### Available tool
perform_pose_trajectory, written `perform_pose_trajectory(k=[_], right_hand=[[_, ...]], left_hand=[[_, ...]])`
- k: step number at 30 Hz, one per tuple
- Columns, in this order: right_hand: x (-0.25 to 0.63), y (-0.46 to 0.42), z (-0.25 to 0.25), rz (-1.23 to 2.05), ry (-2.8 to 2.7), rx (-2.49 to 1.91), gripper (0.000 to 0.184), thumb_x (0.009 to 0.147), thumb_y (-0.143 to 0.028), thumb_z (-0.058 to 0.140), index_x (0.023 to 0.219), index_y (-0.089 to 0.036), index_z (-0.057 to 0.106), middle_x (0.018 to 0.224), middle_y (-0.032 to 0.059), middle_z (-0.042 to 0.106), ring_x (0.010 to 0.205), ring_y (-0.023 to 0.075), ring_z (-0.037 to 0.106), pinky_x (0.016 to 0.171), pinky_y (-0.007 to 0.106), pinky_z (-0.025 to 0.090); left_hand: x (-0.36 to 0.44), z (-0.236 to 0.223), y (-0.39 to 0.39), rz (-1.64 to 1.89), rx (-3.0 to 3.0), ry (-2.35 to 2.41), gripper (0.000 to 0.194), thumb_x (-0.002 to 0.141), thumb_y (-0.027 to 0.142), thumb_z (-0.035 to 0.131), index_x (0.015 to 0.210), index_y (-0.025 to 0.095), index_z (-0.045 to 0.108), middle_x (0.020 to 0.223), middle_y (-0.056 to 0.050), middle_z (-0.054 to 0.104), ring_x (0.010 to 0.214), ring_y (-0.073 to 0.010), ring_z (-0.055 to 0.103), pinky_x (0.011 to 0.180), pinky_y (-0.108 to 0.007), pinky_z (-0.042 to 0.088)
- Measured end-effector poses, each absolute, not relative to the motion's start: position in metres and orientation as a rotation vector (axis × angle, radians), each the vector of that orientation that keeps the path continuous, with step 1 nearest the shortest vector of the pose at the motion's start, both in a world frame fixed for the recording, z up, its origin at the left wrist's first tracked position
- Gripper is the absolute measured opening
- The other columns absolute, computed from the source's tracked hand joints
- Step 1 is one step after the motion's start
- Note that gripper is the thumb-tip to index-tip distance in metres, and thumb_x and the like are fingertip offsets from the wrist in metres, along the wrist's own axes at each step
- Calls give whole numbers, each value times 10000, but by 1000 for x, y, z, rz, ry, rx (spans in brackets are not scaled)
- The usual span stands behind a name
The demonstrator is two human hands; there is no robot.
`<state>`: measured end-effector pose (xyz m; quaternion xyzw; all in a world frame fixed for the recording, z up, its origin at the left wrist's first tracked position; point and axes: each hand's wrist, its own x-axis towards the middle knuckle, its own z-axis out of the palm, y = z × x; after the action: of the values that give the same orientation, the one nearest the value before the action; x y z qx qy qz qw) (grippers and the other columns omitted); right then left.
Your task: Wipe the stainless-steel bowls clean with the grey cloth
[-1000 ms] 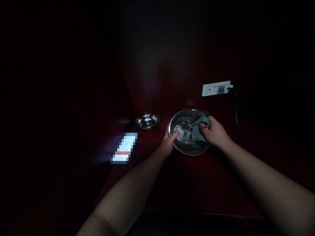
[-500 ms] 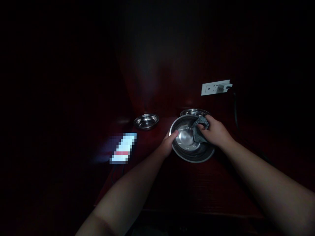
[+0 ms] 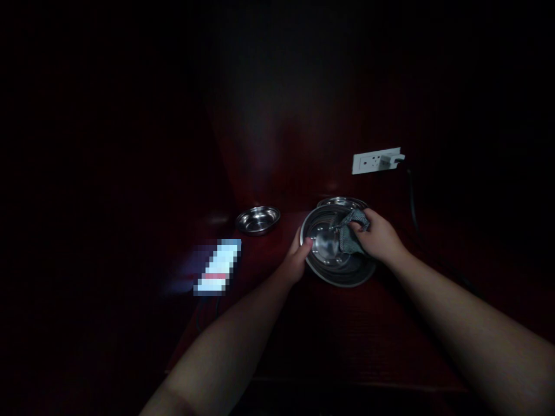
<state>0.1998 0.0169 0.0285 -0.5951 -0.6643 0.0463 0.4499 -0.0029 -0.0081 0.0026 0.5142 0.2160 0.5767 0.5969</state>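
A shiny metal bowl (image 3: pixel 325 245) is tilted toward me above the dark red table. My left hand (image 3: pixel 298 258) grips its left rim, thumb inside and the other fingers hidden behind the wall. In my right hand (image 3: pixel 379 236) is a grey-green cloth (image 3: pixel 349 240), bunched between the fingers and pressed against the inner right side of the bowl. Part of another metal dish (image 3: pixel 340 201) shows behind the bowl's far rim. To the left, a shallow metal dish (image 3: pixel 259 221) rests on the table.
A lit phone (image 3: pixel 219 268), its screen blurred out, lies at the left with a cable below it. On the back wall is a white socket plate (image 3: pixel 366 162) with a plug in it; a dark cable (image 3: pixel 413 202) hangs down at the right. The surroundings are very dark.
The view has tipped slightly, so the dishes, phone and socket sit a little lower. Both hands keep their holds; the bowl's tilt differs slightly.
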Motion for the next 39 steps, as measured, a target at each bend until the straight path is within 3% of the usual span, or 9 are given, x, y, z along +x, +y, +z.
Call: perform_pose_trajectory(k=[10,17,39], right_hand=[[197,18,23,171,-1618,-1471,152,751,-351,511,803,-208,513,694,25,600,614,168,559,565,277,417],[197,16,27,194,-1646,-1488,170,744,-363,516,809,-206,512,723,34,608,632,175,563,578,287,419],[195,10,32,217,-1672,-1503,166,735,-366,525,792,-212,500,681,20,585,615,174,554,575,288,409]], left_hand=[[1,3,-7,1341,1107,504,617,700,384,678,1257,223,468,1264,-75,562,1215,-251,467,1031,-378,326],[1,0,-1,1328,1028,522,556,706,414,661,1193,175,539,1207,-91,606,1193,-263,493,1031,-389,340],[1,0,1,1249,969,515,573,721,444,639,1208,158,543,1219,-113,598,1149,-281,532,1013,-403,369]])
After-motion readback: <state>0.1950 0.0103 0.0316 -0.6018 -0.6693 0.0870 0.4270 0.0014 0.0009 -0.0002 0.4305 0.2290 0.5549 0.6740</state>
